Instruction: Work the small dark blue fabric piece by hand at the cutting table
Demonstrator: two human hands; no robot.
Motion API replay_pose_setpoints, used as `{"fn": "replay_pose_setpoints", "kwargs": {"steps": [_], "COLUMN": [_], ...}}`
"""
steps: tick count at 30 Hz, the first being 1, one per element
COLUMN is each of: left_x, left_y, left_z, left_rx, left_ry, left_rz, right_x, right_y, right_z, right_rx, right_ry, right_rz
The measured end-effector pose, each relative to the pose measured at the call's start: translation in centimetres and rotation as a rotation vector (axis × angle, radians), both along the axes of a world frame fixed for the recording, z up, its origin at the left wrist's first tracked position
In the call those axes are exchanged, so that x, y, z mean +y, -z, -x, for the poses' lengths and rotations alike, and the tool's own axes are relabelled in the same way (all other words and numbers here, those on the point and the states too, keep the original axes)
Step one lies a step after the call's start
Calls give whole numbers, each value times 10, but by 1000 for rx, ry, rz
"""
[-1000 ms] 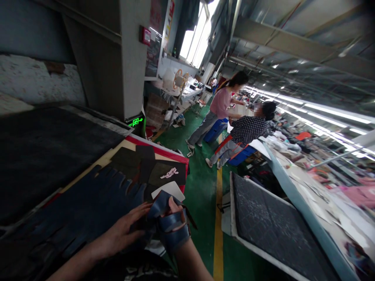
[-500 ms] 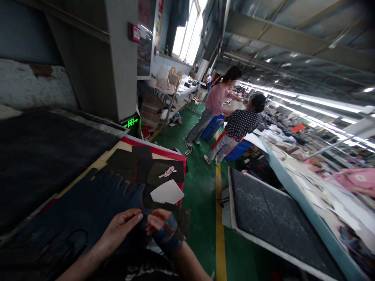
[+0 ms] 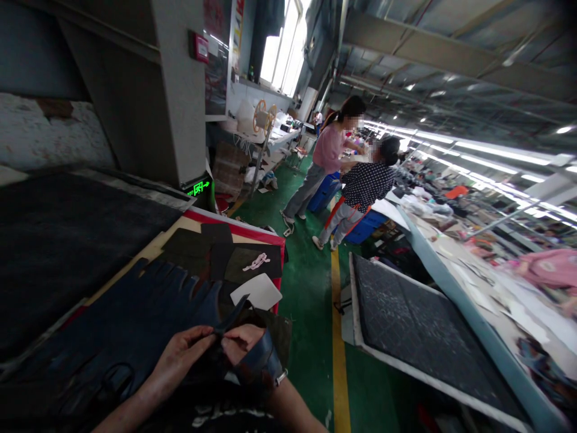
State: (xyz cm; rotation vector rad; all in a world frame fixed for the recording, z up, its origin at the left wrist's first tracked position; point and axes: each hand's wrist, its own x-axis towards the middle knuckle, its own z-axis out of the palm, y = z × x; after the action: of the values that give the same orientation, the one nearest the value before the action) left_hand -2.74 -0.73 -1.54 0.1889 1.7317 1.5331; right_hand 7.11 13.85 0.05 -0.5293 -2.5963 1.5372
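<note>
My left hand (image 3: 180, 358) and my right hand (image 3: 241, 343) meet low in the view and pinch a thin dark blue leather strip (image 3: 231, 317) between their fingertips. More dark blue cut strips (image 3: 264, 361) are looped around my right wrist. Under my hands lies a large dark blue leather sheet (image 3: 121, 325) with cut-out slots along its far edge. Past it sit dark cut pieces (image 3: 202, 246), a white pattern card (image 3: 256, 291) and a small pink piece (image 3: 256, 261).
The work table (image 3: 246, 231) has a red edge at its far end. To the left is a dark cutting mat (image 3: 63, 234). A green floor aisle with a yellow line (image 3: 336, 337) runs on the right, beside another dark mat (image 3: 419, 325). Two people stand farther down the aisle.
My hands have come closer together and now pinch one strip by the fingertips. The bundle of blue strips has slid down onto my right wrist. The view has shifted slightly right.
</note>
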Motion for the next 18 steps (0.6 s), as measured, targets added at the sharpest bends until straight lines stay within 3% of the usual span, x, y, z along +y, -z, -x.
{"fn": "replay_pose_setpoints", "kwargs": {"steps": [4,8,13,15,18], "left_x": [-1,-1,1,2,5], "left_y": [-2,-3,-4,-6,-7], "left_z": [0,-2,-5,-6,-7], "left_rx": [46,199,218,222,147], "left_ry": [72,151,197,200,146], "left_rz": [48,151,185,185,143], "right_x": [2,4,6,4,-1], "right_y": [-5,0,7,12,27], "right_z": [1,-2,-4,-4,-3], "right_rx": [-121,-56,-30,-55,-140], "right_ry": [-72,-137,-145,-59,73], "right_rz": [37,-76,-120,-27,248]}}
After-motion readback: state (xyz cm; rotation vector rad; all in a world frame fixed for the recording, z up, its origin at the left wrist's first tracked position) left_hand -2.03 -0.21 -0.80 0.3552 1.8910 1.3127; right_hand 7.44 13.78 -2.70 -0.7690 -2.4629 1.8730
